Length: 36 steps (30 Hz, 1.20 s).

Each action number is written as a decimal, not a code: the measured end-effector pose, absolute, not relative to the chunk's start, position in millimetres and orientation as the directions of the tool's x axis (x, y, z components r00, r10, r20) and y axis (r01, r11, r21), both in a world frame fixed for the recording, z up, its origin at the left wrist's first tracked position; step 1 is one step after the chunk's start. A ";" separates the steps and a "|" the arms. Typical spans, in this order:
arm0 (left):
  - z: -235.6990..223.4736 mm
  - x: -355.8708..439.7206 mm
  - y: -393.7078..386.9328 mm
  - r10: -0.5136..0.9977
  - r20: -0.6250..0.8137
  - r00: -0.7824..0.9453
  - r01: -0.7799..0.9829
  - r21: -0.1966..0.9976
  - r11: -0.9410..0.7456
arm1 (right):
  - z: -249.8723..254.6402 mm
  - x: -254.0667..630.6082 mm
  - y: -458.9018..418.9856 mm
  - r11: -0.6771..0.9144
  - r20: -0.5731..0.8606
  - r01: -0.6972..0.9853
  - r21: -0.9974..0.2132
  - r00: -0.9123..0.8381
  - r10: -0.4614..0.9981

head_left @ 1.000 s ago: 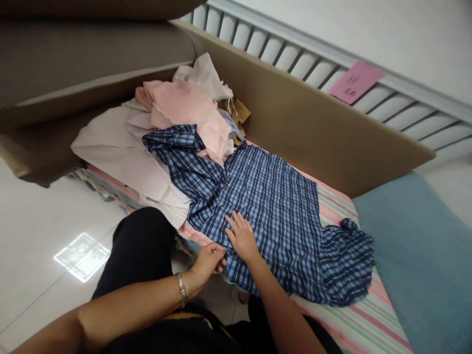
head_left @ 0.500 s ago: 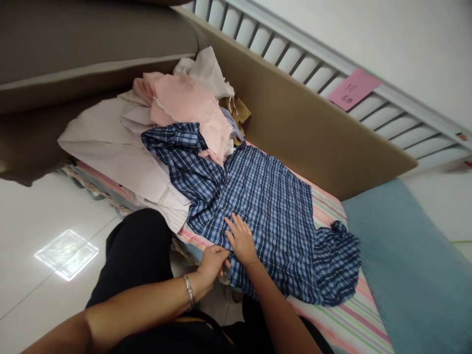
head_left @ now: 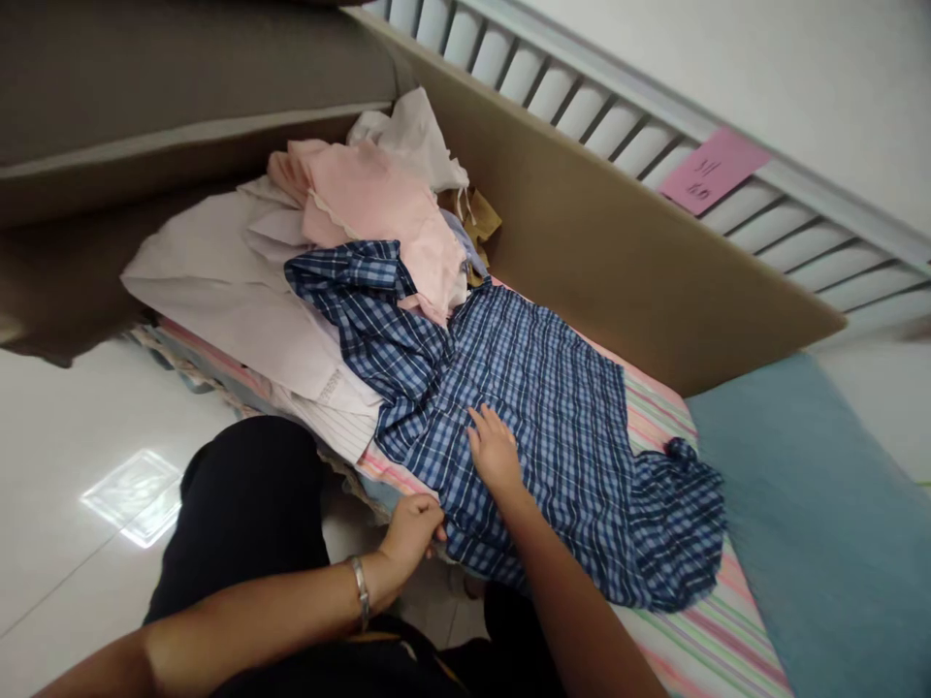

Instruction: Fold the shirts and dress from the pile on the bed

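A blue plaid shirt [head_left: 545, 407] lies spread out in front of me, one sleeve folded up at the far left and the other bunched at the right. My left hand [head_left: 413, 531], with a metal bracelet at the wrist, pinches the shirt's near edge between thumb and curled fingers. Fingers spread, my right hand [head_left: 496, 452] rests palm down on the fabric near the middle of the shirt. Behind the shirt's left part is a heap with a pink garment [head_left: 385, 199] and a pale garment [head_left: 225, 281].
Under the clothes is a striped sheet [head_left: 720, 635] on a low bed. A brown board [head_left: 618, 233] stands along the far side, before a slatted rail with a pink note [head_left: 713, 172]. A blue-green mat [head_left: 821, 523] lies at the right. Grey cushioning [head_left: 189, 78] fills the upper left.
My right hand has slid a little to the right and away from me across the shirt. The left hand has drawn slightly left and down, still at the near edge.
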<state>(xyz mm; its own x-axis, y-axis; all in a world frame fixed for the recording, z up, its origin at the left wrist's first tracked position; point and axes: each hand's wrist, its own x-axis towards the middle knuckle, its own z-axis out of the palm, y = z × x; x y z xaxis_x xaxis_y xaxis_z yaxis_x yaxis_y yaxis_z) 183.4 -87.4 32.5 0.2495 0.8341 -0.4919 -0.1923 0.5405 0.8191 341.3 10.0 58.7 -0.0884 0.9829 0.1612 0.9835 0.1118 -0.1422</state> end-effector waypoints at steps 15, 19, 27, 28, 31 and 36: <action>23.3 184.8 -88.6 0.784 -0.532 0.321 -0.091 0.807 0.584 | 56.4 301.6 8.8 0.149 0.100 0.982 -0.116 -0.137 0.985; 23.9 185.0 -83.0 0.618 -0.603 0.505 0.197 0.777 0.598 | 59.5 297.9 19.0 0.134 0.083 0.981 -0.143 -0.124 0.989; 90.2 173.3 -29.8 0.819 0.283 0.500 0.228 0.869 -0.439 | 31.9 306.3 28.8 0.114 0.111 0.948 -0.299 -0.084 0.990; 94.9 176.3 -21.6 0.799 0.350 0.489 0.251 0.820 -0.514 | 27.7 308.7 32.7 0.104 0.097 0.936 -0.336 -0.076 0.992; 92.7 190.1 2.7 0.733 0.464 0.498 0.361 0.658 -0.661 | 26.8 323.2 38.8 0.103 0.101 0.877 -0.469 -0.063 0.993; 53.2 201.2 40.2 0.619 0.572 0.539 0.483 0.392 -0.783 | 58.2 383.8 18.6 0.071 0.201 0.834 -0.548 0.049 0.978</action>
<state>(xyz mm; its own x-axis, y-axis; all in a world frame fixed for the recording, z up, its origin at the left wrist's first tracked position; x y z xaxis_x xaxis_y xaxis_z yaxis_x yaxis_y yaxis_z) 201.2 40.2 53.2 0.5388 0.6188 0.5716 0.4833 -0.7828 0.3919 383.8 18.6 58.2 0.0490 0.9785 0.2006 0.8335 0.0705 -0.5479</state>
